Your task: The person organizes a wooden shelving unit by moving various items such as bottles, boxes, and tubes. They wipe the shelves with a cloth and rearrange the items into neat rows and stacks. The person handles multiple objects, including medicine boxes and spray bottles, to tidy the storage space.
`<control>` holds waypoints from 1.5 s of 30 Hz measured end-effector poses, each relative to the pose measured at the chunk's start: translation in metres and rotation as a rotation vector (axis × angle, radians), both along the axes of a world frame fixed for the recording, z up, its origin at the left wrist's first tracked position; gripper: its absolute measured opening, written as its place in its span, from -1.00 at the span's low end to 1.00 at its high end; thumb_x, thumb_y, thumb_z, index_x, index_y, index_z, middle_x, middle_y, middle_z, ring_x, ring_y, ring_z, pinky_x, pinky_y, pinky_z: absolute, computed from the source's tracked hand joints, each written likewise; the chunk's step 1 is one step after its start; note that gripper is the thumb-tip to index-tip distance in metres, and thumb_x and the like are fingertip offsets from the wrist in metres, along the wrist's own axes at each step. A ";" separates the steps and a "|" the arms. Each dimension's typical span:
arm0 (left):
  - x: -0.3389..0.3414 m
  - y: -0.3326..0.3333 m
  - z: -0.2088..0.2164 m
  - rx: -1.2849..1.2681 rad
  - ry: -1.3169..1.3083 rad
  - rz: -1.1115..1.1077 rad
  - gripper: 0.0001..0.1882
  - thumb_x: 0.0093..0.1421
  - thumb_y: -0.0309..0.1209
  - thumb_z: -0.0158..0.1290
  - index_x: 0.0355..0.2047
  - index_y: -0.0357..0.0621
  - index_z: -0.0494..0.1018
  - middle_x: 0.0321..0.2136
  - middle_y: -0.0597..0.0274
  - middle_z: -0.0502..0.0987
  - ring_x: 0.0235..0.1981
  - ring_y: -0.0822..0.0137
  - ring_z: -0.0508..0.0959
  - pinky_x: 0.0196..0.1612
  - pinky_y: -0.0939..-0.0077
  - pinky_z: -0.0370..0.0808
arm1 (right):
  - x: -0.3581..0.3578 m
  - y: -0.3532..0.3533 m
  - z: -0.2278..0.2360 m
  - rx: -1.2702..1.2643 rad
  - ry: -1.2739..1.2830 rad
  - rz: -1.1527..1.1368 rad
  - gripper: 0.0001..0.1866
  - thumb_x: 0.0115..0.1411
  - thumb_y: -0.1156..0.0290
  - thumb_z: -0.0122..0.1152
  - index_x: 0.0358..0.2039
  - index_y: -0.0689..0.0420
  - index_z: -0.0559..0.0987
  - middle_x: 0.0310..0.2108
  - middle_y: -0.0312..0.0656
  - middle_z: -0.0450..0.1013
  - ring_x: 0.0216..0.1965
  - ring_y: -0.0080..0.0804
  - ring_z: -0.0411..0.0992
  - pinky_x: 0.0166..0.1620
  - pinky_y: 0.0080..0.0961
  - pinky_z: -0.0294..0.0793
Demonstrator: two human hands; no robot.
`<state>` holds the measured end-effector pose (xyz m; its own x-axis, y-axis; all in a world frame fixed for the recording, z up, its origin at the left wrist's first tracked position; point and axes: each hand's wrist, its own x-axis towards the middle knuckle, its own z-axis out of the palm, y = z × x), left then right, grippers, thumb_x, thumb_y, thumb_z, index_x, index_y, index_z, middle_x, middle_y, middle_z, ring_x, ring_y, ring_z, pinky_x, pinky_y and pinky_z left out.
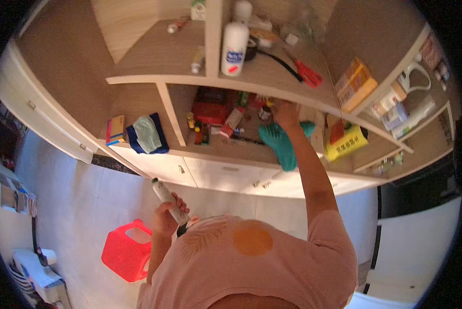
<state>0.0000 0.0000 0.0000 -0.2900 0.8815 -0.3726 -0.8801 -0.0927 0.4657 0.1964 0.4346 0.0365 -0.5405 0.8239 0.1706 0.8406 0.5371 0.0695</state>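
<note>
My left hand point(168, 215) is closed around a slim pale bottle point(163, 191) with a dark green cap, held tilted in front of the cabinet. My right hand point(287, 114) reaches into the middle shelf compartment, among small items at its back. Its fingers are small and blurred, so I cannot make out their grip. Just left of it stands a small dark bottle with a pale label point(265, 112). Below the hand a teal knitted cloth item point(280, 144) drapes over the shelf's front edge, partly behind my forearm. Further left lies a red case point(210, 105).
On the upper shelf are a white bottle point(235, 49), red-handled scissors point(308, 73) and an orange box point(356, 85). A yellow packet point(347, 143) sits right of my forearm. Folded cloths point(147, 134) lie at left. A red plastic container point(121, 252) stands on the floor.
</note>
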 end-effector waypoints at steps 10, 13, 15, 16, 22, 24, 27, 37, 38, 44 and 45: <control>0.013 -0.059 -0.017 -0.108 -0.061 0.320 -0.77 -0.05 -0.49 -0.03 -0.32 -0.09 0.29 -0.54 0.27 0.32 -0.50 0.31 0.35 -0.33 0.38 0.32 | -0.026 0.031 0.009 -0.244 0.140 0.047 -0.58 0.14 0.27 0.01 -0.02 0.20 0.38 -0.06 0.07 0.34 -0.07 -0.03 0.32 0.01 -0.23 0.25; 0.014 -0.065 -0.022 -0.116 -0.098 0.309 -0.79 -0.04 -0.50 -0.04 -0.33 -0.11 0.30 -0.55 0.25 0.32 -0.50 0.30 0.35 -0.34 0.39 0.32 | -0.022 0.038 -0.001 -0.118 0.117 0.086 -0.62 0.12 0.30 0.01 -0.08 0.22 0.41 -0.10 0.07 0.36 -0.12 -0.01 0.34 -0.03 -0.23 0.29; 0.008 -0.072 -0.024 -0.119 -0.095 0.314 -0.81 -0.03 -0.50 -0.05 -0.34 -0.12 0.30 -0.55 0.24 0.32 -0.50 0.30 0.35 -0.35 0.40 0.32 | -0.040 -0.036 0.054 -0.034 0.190 0.151 -0.67 0.10 0.34 0.04 -0.14 0.23 0.45 -0.14 0.07 0.37 -0.16 -0.01 0.36 -0.07 -0.22 0.31; 0.001 -0.070 -0.024 -0.117 -0.091 0.289 -0.81 -0.03 -0.51 -0.05 -0.34 -0.13 0.30 -0.55 0.23 0.32 -0.50 0.30 0.35 -0.35 0.41 0.32 | -0.031 -0.038 0.052 -0.006 0.220 0.229 -0.69 0.08 0.38 0.06 -0.17 0.23 0.46 -0.16 0.07 0.38 -0.17 -0.02 0.36 -0.08 -0.23 0.32; -0.064 -0.058 -0.022 -0.125 -0.151 0.179 -0.80 -0.02 -0.51 -0.04 -0.33 -0.13 0.28 -0.54 0.21 0.32 -0.50 0.28 0.35 -0.38 0.37 0.34 | -0.052 -0.174 0.160 -0.180 0.276 0.346 -0.72 0.00 0.49 0.13 -0.22 0.21 0.49 -0.23 -0.02 0.40 -0.28 -0.17 0.42 -0.22 -0.40 0.41; -0.091 -0.054 -0.023 -0.155 -0.113 0.117 -0.77 -0.02 -0.50 -0.03 -0.30 -0.13 0.26 -0.54 0.22 0.32 -0.50 0.26 0.35 -0.37 0.33 0.35 | -0.063 -0.212 0.192 -0.261 0.361 0.372 -0.72 -0.01 0.51 0.16 -0.22 0.20 0.49 -0.27 -0.07 0.40 -0.33 -0.26 0.43 -0.28 -0.48 0.43; -0.130 -0.059 -0.014 -0.104 -0.112 0.041 -0.75 -0.03 -0.48 -0.03 -0.29 -0.16 0.26 -0.54 0.21 0.32 -0.50 0.24 0.36 -0.36 0.30 0.35 | -0.092 -0.260 0.237 -0.285 0.433 0.508 -0.71 -0.02 0.51 0.18 -0.22 0.20 0.49 -0.31 -0.13 0.41 -0.36 -0.39 0.44 -0.34 -0.56 0.44; -0.235 -0.081 -0.047 -0.201 0.265 0.015 -0.78 0.04 -0.47 -0.02 -0.29 -0.21 0.27 -0.59 0.21 0.34 -0.65 0.35 0.34 -0.55 0.46 0.34 | -0.216 -0.255 0.330 -0.098 0.537 0.664 -0.71 0.06 0.34 0.12 -0.21 0.19 0.52 -0.42 -0.03 0.48 -0.42 -0.25 0.47 -0.32 -0.44 0.46; -0.238 -0.080 -0.042 -0.215 0.350 0.003 -0.80 0.05 -0.47 -0.02 -0.30 -0.21 0.27 -0.60 0.23 0.34 -0.66 0.37 0.34 -0.57 0.50 0.32 | -0.223 -0.244 0.340 -0.031 0.365 0.562 -0.70 0.10 0.34 0.10 -0.16 0.18 0.49 -0.36 -0.06 0.48 -0.40 -0.33 0.47 -0.32 -0.46 0.46; -0.262 -0.058 0.025 -0.190 0.795 -0.002 -0.85 0.12 -0.46 -0.06 -0.30 -0.22 0.29 -0.62 0.33 0.30 -0.67 0.50 0.30 -0.63 0.61 0.26 | -0.271 -0.156 0.343 0.314 -0.141 0.245 -0.77 0.07 0.43 0.06 -0.24 0.21 0.52 -0.36 0.02 0.47 -0.34 -0.11 0.46 -0.30 -0.32 0.46; -0.271 -0.053 0.047 -0.141 0.898 0.007 -0.84 0.13 -0.48 -0.08 -0.25 -0.22 0.29 -0.61 0.34 0.30 -0.68 0.55 0.28 -0.65 0.65 0.24 | -0.278 -0.150 0.343 0.311 -0.159 0.190 -0.79 0.06 0.47 0.04 -0.29 0.24 0.54 -0.35 0.04 0.47 -0.32 -0.11 0.46 -0.30 -0.31 0.46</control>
